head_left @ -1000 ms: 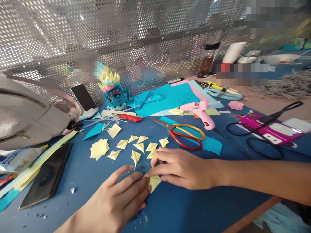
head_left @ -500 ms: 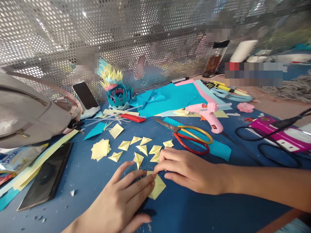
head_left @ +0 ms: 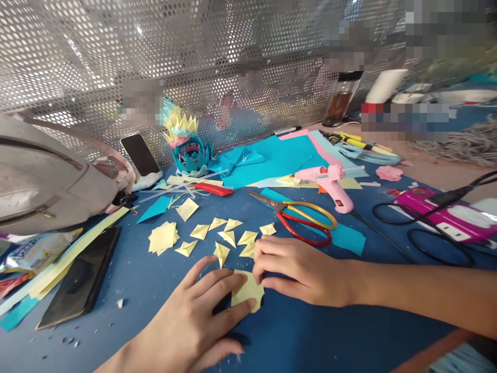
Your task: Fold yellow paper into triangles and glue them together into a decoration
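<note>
Ideally, the left hand (head_left: 194,321) pins the small yellow paper square (head_left: 247,294) flat on the blue counter (head_left: 310,336) while the right hand (head_left: 298,269), fingertips pinching its edge, creases crisply.

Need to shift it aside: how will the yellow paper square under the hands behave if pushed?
The yellow paper square is thin, so it likely bends rather than slides stiffly. It looks very light and may flutter away. Left hand and right hand press it flat on the blue table.
</note>
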`<state>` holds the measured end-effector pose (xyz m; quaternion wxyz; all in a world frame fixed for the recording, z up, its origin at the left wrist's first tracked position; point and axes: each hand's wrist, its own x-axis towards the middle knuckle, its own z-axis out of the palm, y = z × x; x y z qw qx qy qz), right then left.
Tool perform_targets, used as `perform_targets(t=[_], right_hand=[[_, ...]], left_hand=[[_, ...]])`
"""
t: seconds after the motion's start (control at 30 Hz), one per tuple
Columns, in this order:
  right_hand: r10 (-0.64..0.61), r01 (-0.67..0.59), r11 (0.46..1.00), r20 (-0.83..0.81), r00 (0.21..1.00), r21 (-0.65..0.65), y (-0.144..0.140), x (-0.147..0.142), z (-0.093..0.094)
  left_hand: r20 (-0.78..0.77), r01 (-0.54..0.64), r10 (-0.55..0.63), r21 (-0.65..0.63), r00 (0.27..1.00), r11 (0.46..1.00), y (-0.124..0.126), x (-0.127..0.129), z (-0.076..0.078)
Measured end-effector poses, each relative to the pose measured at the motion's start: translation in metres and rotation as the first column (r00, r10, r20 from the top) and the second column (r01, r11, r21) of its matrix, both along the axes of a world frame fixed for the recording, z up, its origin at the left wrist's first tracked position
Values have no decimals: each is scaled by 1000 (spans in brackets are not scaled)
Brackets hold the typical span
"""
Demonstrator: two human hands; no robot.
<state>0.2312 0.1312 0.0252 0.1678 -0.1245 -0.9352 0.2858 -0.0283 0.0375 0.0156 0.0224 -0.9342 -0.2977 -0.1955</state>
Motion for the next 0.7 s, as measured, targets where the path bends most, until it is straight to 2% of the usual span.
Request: perform_targets(t=[0.13,0.23,0.37,0.47,0.7], right_hand=[[-12,12,999,2,1000,39,0,-1,-4],[-30,30,999,1,1000,38,0,-1,-5],[-65,64,996,-23,998,-59,-1,-3,-5],[-106,102,989,-36,994,-107,-2,-4,-5],[-149,150,989,-54,987,5,-4,-5,-9]], left_hand=[[-101,47,-46,9,994,999,0,1,3],[-13,46,-46,42,999,998,-1,3,-5],[34,40,-41,32,999,999,-4,8,-16],[53,50,-55,81,997,995,-7,13,-22],[119,-62,35,229,992,971,-14,19,-36]])
